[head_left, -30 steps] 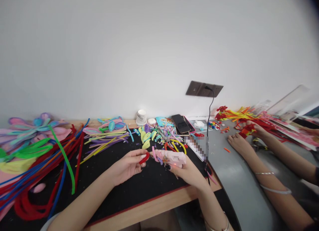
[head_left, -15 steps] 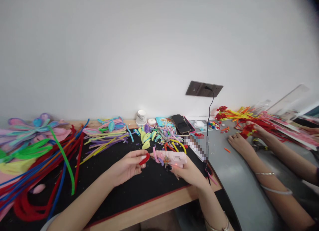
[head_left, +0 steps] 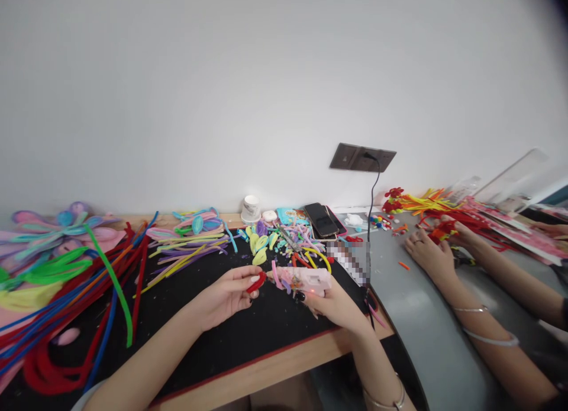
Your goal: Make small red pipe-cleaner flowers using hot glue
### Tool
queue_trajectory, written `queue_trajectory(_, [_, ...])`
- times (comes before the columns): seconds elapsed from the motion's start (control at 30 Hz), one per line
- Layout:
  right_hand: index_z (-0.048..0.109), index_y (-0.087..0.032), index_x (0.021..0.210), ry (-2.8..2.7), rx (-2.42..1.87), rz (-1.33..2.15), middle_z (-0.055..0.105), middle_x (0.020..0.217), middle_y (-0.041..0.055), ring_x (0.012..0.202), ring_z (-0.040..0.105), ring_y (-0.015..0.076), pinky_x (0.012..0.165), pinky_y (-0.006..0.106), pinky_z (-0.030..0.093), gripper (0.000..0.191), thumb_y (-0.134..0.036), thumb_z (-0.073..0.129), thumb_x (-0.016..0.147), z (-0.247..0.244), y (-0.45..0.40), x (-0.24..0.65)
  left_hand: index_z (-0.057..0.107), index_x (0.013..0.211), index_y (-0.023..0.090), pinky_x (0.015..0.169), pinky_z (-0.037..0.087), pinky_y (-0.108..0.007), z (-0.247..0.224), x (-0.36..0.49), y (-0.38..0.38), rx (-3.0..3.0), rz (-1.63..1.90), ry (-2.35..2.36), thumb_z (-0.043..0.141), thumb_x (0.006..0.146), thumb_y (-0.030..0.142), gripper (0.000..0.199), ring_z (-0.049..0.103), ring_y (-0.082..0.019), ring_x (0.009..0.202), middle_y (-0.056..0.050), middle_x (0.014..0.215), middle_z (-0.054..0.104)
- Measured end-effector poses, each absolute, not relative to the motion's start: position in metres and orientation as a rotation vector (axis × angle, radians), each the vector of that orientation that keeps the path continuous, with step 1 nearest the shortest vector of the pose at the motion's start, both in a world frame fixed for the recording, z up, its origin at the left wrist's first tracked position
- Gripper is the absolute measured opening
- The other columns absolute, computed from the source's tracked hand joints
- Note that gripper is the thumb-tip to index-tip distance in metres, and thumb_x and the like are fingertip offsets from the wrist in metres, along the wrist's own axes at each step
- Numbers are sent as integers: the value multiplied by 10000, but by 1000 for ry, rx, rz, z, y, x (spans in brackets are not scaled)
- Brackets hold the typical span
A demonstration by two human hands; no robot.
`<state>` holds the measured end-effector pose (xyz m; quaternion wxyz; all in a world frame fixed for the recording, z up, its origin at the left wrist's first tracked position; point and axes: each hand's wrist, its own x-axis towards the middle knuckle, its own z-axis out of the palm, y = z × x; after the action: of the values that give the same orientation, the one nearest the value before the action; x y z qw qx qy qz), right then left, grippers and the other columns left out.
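My left hand (head_left: 229, 297) pinches a small red fuzzy pipe-cleaner piece (head_left: 256, 282) between thumb and fingers. My right hand (head_left: 327, 303) is wrapped round a pink glue gun (head_left: 306, 279), whose small light glows red. The gun's nozzle points left, close to the red piece; whether they touch I cannot tell. Pink and purple pipe-cleaner bits (head_left: 280, 279) show at the gun's front end. Both hands are above the black mat (head_left: 217, 346). Just beyond them lie yellow-green pipe-cleaner leaves (head_left: 260, 256) and scissors (head_left: 289, 239).
Red, blue and green pipe cleaners (head_left: 110, 269) spread on the left. A paper cup (head_left: 251, 209) and phones (head_left: 321, 220) stand or lie near the wall. A black cord (head_left: 373, 204) hangs from the socket (head_left: 362, 157). Another person's hands (head_left: 428, 254) work over the grey table (head_left: 399, 304).
My hands keep almost the same pose, with the red piece still by the nozzle. The other person's near hand has shifted slightly and its fingers have changed position.
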<state>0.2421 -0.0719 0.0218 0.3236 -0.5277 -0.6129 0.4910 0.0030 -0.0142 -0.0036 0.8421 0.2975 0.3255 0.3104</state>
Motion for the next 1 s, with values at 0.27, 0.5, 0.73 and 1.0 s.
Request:
queue_trajectory(0.27, [597, -148, 1010, -1591, -1380, 1273, 460, 545, -72, 436, 382, 59, 414, 176, 328, 253, -147, 550, 761, 18, -69, 240, 662, 922, 143, 496, 464, -135, -5, 1, -12, 653, 666, 678, 760, 685, 170, 258, 583, -56, 574, -8, 782, 604])
queue_trajectory(0.5, [587, -150, 960, -1591, -1388, 1284, 446, 519, -80, 434, 384, 64, 416, 178, 317, 204, -140, 544, 761, 19, -67, 239, 671, 898, 147, 488, 459, -134, -4, 1, -12, 633, 683, 679, 778, 660, 165, 263, 588, -59, 569, -6, 756, 615])
queue_trajectory(0.73, [611, -188, 1112, -1663, -1323, 1279, 429, 535, -78, 443, 348, 60, 420, 170, 312, 373, -102, 506, 765, 24, -64, 236, 666, 903, 143, 503, 480, -155, -4, 0, -11, 632, 707, 698, 770, 665, 150, 260, 596, -71, 578, -19, 777, 635])
queue_trajectory(1.0, [597, -158, 1125, -1609, -1276, 1308, 412, 525, -81, 431, 322, 54, 405, 167, 291, 352, -153, 555, 776, 15, -57, 234, 662, 894, 152, 522, 495, -158, -4, -1, -9, 640, 723, 736, 766, 667, 140, 250, 610, -78, 589, -14, 760, 635])
